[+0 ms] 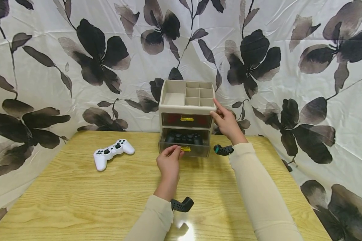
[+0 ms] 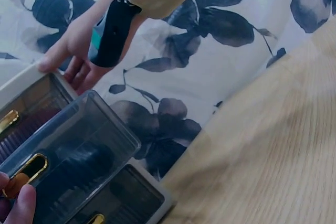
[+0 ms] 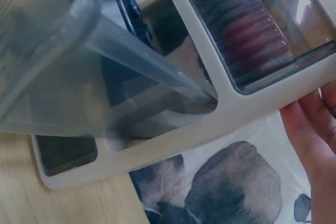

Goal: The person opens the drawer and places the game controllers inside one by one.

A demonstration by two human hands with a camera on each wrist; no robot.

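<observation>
Drawer organizer (image 1: 161, 117), one beige unit, stands at 12 o'clock on the wood-grain counter (image 1: 63, 194), in front of a floral fabric (image 1: 138, 67). Its top tray (image 1: 173, 98) has seven compartments: one large at 9 o'clock and six small at 3 o'clock. Three drawers with three gold handles show below. The top drawer (image 1: 175, 120) is closed, with something reddish behind its clear front, too unclear to name. The middle drawer (image 1: 199, 152) is pulled out and holds one black game controller (image 1: 187, 138). The bottom drawer (image 2: 131, 198), closed, shows beneath it in the left wrist view.

Both hands are at the organizer, apart from each other. The left hand (image 1: 170, 165), at the unit's 7 o'clock, pinches the middle drawer's handle (image 1: 186, 149) between thumb and fingers. The right hand (image 1: 227, 124), at 3 o'clock, touches the organizer's upper side, thumb on the front corner and fingers laid along the side.

One white game controller (image 1: 113, 154), with two black thumbsticks, lies on the counter at the organizer's 8 o'clock, well apart from both hands. Two black wrist devices (image 1: 182, 205) show, one per wrist, beside two cream sleeves (image 1: 259, 194).
</observation>
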